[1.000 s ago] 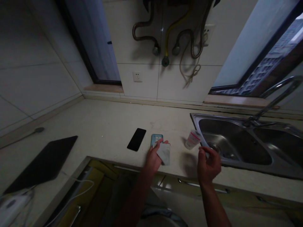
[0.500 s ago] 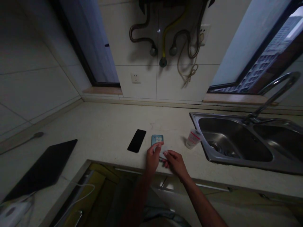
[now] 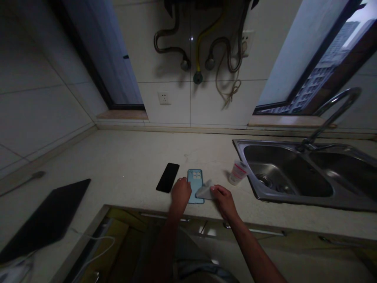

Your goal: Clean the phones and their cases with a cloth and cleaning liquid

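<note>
A light-blue phone case (image 3: 193,181) lies on the counter, its camera end away from me. I cannot tell whether a phone is inside it. At its left edge my left hand (image 3: 180,192) is closed, fingers curled and gripping the side. My right hand (image 3: 224,199) pinches a thin grey-white wipe or cloth (image 3: 205,191), which overlaps the lower right part of the case. Just left of my left hand lies a black phone (image 3: 168,177), dark face up. A clear plastic cup with red print (image 3: 238,173) stands to the right, slightly tilted in view, near the sink.
A double steel sink (image 3: 285,169) with a curved faucet (image 3: 332,114) occupies the right of the counter (image 3: 132,157). A flat black panel, perhaps a laptop (image 3: 47,220), lies at left, with a white cable (image 3: 100,237) hanging over an open drawer. Pipes (image 3: 171,49) run down the back wall.
My hands have moved apart. The left went from the wipe to the case's left edge; the right drew the wipe rightward, uncovering more of the case. The view has shifted slightly.
</note>
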Tool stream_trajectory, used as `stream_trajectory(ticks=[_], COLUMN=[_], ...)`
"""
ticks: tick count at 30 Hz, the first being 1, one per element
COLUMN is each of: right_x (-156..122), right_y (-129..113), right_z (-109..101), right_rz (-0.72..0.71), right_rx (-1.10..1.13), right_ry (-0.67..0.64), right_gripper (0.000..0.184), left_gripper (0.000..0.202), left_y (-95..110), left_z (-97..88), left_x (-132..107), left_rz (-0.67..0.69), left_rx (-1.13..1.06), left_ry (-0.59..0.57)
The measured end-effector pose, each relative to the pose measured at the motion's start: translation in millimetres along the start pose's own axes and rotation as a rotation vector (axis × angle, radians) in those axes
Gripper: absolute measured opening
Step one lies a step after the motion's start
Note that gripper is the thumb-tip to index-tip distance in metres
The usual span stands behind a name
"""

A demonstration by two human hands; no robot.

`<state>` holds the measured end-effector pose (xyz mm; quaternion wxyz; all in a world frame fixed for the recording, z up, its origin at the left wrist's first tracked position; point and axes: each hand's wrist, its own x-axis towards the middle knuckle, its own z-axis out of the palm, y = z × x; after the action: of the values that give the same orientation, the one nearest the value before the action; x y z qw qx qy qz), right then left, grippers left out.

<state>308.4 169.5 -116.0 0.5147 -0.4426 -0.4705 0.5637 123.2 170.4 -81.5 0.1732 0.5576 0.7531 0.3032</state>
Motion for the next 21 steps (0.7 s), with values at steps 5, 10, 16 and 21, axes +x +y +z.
stream_trajectory(ticks=[5,10,16,21], right_x=[-4,-5,-4,-1], right_y=[-11,-20,-33,-49], right_z=[4,3,5,7], right_rz=[0.075,0.111,0.106,0.112], right_rx=[0.241,0.382,0.418,0.389], right_ry=[0.137,0.163,0.167,0.159], right_gripper=[0.037,0.035,0.033,0.037], left_gripper=[0.013,0.010,0.028,0.045], left_y=[-4,-7,4,16], left_z=[-9.6,-4.8,12.4,26.4], left_x=[12,8,-3,-8], left_rz=[-0.036,-0.226,-0.538,-0.513], left_rx=[-0.183,-0.828,-1.532,-1.826], left_ry=[-0.040,-0.131,-0.388,-0.712])
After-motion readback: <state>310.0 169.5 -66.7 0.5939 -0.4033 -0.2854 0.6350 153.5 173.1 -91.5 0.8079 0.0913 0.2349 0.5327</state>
